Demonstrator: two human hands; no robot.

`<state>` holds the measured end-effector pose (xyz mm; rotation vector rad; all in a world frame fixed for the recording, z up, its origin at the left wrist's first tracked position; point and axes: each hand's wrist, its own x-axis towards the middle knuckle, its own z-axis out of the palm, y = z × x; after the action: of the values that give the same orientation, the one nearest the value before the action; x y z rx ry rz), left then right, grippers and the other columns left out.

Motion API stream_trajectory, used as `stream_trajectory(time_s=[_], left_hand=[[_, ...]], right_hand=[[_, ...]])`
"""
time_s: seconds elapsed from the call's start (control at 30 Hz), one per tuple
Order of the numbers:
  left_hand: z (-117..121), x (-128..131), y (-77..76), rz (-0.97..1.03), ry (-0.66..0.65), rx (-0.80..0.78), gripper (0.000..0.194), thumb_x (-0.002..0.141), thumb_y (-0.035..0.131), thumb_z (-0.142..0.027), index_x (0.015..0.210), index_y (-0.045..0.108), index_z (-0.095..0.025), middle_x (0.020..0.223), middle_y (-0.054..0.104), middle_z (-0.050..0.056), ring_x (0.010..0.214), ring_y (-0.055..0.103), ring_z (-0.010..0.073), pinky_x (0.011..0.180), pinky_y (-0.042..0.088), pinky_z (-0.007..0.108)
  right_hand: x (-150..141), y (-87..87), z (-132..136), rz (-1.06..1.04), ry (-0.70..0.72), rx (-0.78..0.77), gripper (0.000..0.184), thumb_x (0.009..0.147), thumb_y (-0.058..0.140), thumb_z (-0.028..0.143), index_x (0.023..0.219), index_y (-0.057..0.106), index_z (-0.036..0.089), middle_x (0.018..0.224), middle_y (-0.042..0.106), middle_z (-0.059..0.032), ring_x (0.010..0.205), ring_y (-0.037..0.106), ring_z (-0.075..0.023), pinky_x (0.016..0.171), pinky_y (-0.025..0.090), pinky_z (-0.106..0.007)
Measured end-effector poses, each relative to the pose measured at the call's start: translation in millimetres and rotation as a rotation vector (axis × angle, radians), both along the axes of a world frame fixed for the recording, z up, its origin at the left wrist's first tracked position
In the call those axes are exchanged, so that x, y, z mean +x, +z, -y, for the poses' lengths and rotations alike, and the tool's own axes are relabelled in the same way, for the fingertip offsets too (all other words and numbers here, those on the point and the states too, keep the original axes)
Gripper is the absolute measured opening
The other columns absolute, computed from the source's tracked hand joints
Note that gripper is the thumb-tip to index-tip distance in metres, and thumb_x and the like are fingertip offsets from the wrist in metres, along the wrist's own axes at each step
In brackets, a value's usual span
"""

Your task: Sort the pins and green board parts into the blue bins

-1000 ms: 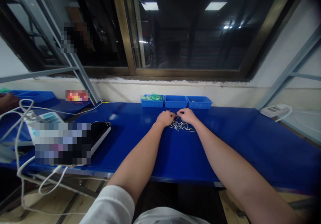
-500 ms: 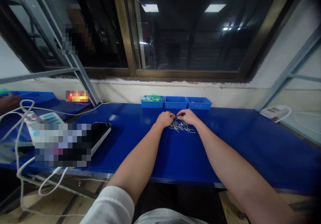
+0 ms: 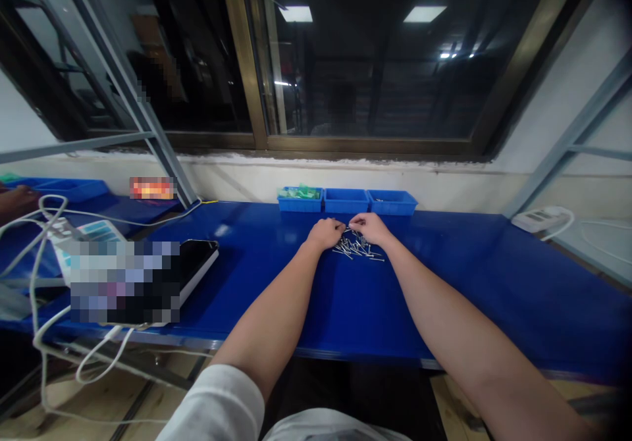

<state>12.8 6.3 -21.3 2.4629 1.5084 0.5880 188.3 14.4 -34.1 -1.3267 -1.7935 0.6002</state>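
A loose pile of thin silvery screws or nails point(image 3: 353, 248) lies on the blue table point(image 3: 257, 263). At its far left edge is my left hand point(image 3: 326, 233), fingers curled and pressed together. Across from it, over the far right side of the pile, my right hand point(image 3: 370, 228) has thumb and fingers closed in a pinch. The two sets of fingertips face each other with a small gap between them. Whatever either hand pinches is too small and too hidden to make out. Part of the pile is covered by my hands.
Behind my hands stand three blue bins: the left bin point(image 3: 301, 206) with green-tinted bags, the middle bin point(image 3: 345, 207), and the right bin point(image 3: 392, 208) with a few small pieces. A black-screened device point(image 3: 197, 257) and white cables point(image 3: 37, 296) lie left. Another person's hand point(image 3: 20, 197) shows far left.
My fingertips have drawn slightly apart; the right hand's fingertips shifted a little to the right. The pile looks unchanged.
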Motion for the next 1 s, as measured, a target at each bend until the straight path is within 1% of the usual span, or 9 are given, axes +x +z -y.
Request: stream_trajectory(time_s=[0.1,0.2,0.3,0.47,0.63,0.7,0.8,0.87,1.0], left_hand=[[3.1,1.2,3.6,0.058,0.005,0.003,0.035,0.086,0.04,-0.044,0.095,0.068,-0.026,0.105,0.066,0.004,0.101,0.058,0.0206,0.087,0.041,0.027],[6.8,3.6,8.5,0.115,-0.051,0.09,0.032,0.084,0.045,-0.042,0.101,0.066,-0.024,0.106,0.065,0.003,0.099,0.058,0.0184,0.087,0.041,0.025],[8.8,5.4,11.3,0.121,-0.098,0.16,0.027,0.084,0.046,-0.035,0.095,0.068,-0.022,0.099,0.067,0.003,0.093,0.058,0.0164,0.086,0.041,0.024],[5.6,4.7,8.8,0.115,-0.053,0.214,0.028,0.087,0.042,-0.031,0.087,0.067,-0.019,0.089,0.065,0.005,0.084,0.058,0.0152,0.08,0.042,0.024],[0.4,4.2,4.4,0.097,-0.013,0.23,0.026,0.088,0.041,-0.028,0.082,0.064,-0.018,0.085,0.064,0.005,0.081,0.058,0.0153,0.074,0.041,0.024],[-0.3,4.7,3.4,0.105,-0.003,0.23,0.027,0.089,0.039,-0.028,0.082,0.062,-0.018,0.086,0.064,0.005,0.08,0.058,0.0153,0.073,0.041,0.024],[0.0,5.1,2.8,0.117,0.001,0.227,0.031,0.091,0.033,-0.031,0.082,0.06,-0.018,0.086,0.063,0.006,0.079,0.058,0.0154,0.072,0.04,0.025],[0.3,5.0,2.9,0.114,0.001,0.218,0.032,0.092,0.032,-0.031,0.082,0.059,-0.018,0.086,0.063,0.006,0.079,0.058,0.0155,0.072,0.04,0.025],[0.0,4.4,3.3,0.083,0.025,0.196,0.031,0.092,0.032,-0.03,0.081,0.058,-0.018,0.085,0.063,0.006,0.08,0.058,0.0161,0.073,0.04,0.025]], right_hand=[[0.5,1.4,-0.1,-0.102,-0.026,0.021,0.017,0.066,0.064,0.031,0.074,0.066,0.016,0.072,0.067,-0.0049,0.067,0.06,-0.016,0.066,0.046,-0.029],[-1.2,5.5,1.9,-0.206,-0.045,0.03,0.021,0.066,0.064,0.034,0.074,0.064,0.014,0.065,0.065,-0.0049,0.063,0.06,-0.0162,0.064,0.046,-0.029],[-4.6,10.4,5.5,-0.266,-0.057,0.045,0.027,0.065,0.065,0.039,0.073,0.062,0.014,0.058,0.063,-0.0041,0.058,0.059,-0.0157,0.061,0.045,-0.028],[-7.1,13.9,9.4,-0.278,-0.054,0.053,0.036,0.065,0.063,0.048,0.073,0.062,0.014,0.059,0.064,-0.0048,0.056,0.058,-0.0155,0.059,0.044,-0.028],[-5.8,13.4,8.9,-0.184,-0.012,0.105,0.03,0.065,0.063,0.045,0.067,0.064,0.015,0.068,0.066,-0.0056,0.065,0.059,-0.0169,0.065,0.044,-0.029],[-5.1,12.9,8.2,-0.148,-0.021,0.104,0.028,0.068,0.06,0.044,0.065,0.063,0.016,0.065,0.066,-0.0044,0.062,0.057,-0.0162,0.064,0.043,-0.029],[-4.6,12.2,7.5,-0.131,-0.031,0.081,0.031,0.07,0.057,0.045,0.061,0.062,0.016,0.06,0.063,-0.0033,0.058,0.055,-0.0153,0.062,0.042,-0.029],[-4.9,12.4,7.9,-0.171,-0.018,0.065,0.031,0.069,0.058,0.046,0.063,0.062,0.016,0.059,0.063,-0.0032,0.058,0.056,-0.0154,0.062,0.042,-0.029],[-5.7,15.2,10.2,-0.37,0.028,0.014,0.031,0.063,0.064,0.043,0.076,0.065,0.015,0.064,0.065,-0.0033,0.063,0.059,-0.0166,0.059,0.042,-0.027]])
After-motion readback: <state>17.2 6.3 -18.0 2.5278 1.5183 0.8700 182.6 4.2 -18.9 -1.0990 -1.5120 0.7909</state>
